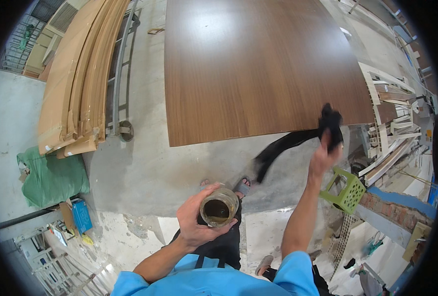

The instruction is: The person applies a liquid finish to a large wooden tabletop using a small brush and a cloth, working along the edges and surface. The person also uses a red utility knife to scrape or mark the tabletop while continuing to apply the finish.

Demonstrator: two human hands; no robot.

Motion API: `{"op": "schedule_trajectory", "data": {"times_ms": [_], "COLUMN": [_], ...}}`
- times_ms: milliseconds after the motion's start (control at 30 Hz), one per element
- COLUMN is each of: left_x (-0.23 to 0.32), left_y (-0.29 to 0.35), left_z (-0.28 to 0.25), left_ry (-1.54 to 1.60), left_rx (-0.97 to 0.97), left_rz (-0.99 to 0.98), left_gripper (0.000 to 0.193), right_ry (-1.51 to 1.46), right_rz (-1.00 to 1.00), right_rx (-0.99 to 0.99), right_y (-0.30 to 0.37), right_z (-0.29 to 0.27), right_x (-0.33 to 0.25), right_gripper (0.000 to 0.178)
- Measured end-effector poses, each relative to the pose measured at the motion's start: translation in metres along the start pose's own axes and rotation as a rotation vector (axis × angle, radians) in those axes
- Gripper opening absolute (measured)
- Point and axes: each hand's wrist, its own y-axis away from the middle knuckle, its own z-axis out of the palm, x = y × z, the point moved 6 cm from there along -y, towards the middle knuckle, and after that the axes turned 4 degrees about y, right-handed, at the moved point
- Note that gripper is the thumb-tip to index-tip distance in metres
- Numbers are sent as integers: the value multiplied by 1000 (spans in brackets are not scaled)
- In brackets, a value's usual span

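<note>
My left hand (191,219) is wrapped round a glass jar (220,206) held upright in front of my body; a little brownish liquid shows inside it. Out to the right, my right hand (323,157) grips a bunched black cloth (330,126). One long strip of the cloth hangs away to the left, slightly blurred. The bunched part is at the near right edge of a large brown wood-grain panel (258,74); whether it touches the panel I cannot tell.
Tall cardboard-wrapped sheets (78,79) lean on a wheeled metal rack (117,84) at the left, near a green sack (53,177). A green plastic stool (344,191) stands by my right forearm. Wood offcuts (391,133) are piled beyond it. Another person's sandalled foot (264,264) shows below.
</note>
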Motion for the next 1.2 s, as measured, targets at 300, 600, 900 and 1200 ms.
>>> {"op": "schedule_trajectory", "data": {"times_ms": [300, 600, 900, 1200], "left_x": [-14, -26, -39, -32], "left_y": [35, 61, 64, 52], "left_z": [-52, -89, -81, -93], "left_ry": [-79, -14, -91, -152], "left_rx": [203, 371, 220, 283], "left_rz": [-66, -184, -182, -157], "left_gripper": [84, 82, 85, 79], "right_ry": [174, 13, 525, 133], "right_rz": [-464, -575, -474, -783], "right_rx": [-130, -494, -111, -605], "right_y": [137, 234, 75, 225], "right_z": [159, 245, 83, 224], "right_x": [-52, -129, -25, -120], "right_gripper": [41, 42, 40, 40]}}
